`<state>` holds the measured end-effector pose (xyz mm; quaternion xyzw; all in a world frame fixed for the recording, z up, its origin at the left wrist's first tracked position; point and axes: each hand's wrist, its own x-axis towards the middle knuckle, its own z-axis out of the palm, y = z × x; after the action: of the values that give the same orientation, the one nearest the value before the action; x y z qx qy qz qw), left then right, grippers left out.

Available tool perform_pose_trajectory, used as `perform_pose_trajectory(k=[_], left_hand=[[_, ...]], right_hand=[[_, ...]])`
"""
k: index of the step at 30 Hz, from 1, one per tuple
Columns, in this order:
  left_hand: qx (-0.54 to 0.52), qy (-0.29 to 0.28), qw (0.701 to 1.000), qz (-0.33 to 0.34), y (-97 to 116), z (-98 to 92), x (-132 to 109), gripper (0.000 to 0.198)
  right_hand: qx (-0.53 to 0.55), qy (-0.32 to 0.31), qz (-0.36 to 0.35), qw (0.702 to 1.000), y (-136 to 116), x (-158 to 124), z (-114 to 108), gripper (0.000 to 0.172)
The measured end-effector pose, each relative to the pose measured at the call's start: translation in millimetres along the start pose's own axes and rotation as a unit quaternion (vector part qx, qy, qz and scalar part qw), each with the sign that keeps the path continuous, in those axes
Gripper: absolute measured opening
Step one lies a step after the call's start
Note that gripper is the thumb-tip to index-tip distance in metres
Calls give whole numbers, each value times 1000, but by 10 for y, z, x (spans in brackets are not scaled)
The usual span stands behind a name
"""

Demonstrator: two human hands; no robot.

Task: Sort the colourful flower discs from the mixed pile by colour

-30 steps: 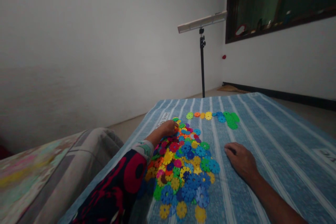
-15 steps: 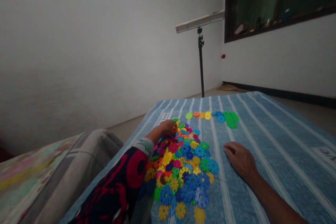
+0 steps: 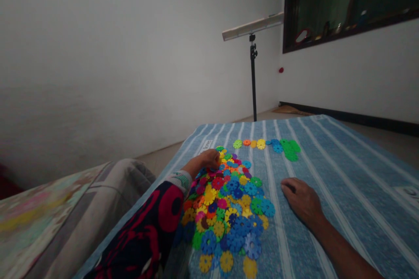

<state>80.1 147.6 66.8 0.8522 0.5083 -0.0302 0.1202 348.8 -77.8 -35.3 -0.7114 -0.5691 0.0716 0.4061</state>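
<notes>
A heap of colourful notched plastic discs (image 3: 235,209) is spread over a blue striped cloth (image 3: 327,183). My left hand (image 3: 209,159) is at the heap's far left edge, its fingers curled down onto the discs; what they hold, if anything, is hidden. To the right of the heap, my right hand (image 3: 301,198) rests on the cloth with its fingers curled together, and nothing shows in them. Farther back lies a row of discs: light green (image 3: 237,144), orange (image 3: 246,142), yellow (image 3: 261,144) and blue (image 3: 277,146), with a green cluster (image 3: 290,150) at its right end.
Beyond the cloth stands a black stand (image 3: 253,78) topped by a long pale bar (image 3: 252,27). A draped grey and floral fabric (image 3: 108,196) lies at the left. A dark-framed window (image 3: 350,4) is at the upper right.
The view has shifted slightly, so the scene sits a little farther right. My left hand has turned a little over the heap's edge. My right hand stays in about the same place.
</notes>
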Motion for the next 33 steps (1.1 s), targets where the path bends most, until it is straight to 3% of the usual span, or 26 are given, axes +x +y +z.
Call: perform_pose_trajectory(k=[11,16,21,24,29,33], left_hand=[[-65,-20,997,33,-101,-42,-42,10],[-128,33,991,10,-99,-25,11,26],[-171,67,983,-17,-62,111,36,26],[-201,44,978,-18,-52,138,-23,22],[-246,-33,969,-6,-73,24,-133,12],[-276,-31,961,-5,-49,-44,-140,8]], right_hand=[[-6,3,-4,1000,51,-5,27,32],[-6,5,-3,1000,60,-2,30,32],[-10,-1,-1,1000,61,1,24,33],[-8,-3,-2,1000,58,-2,20,33],[-10,0,0,1000,47,-11,13,34],[-12,0,2,1000,44,-7,7,34]])
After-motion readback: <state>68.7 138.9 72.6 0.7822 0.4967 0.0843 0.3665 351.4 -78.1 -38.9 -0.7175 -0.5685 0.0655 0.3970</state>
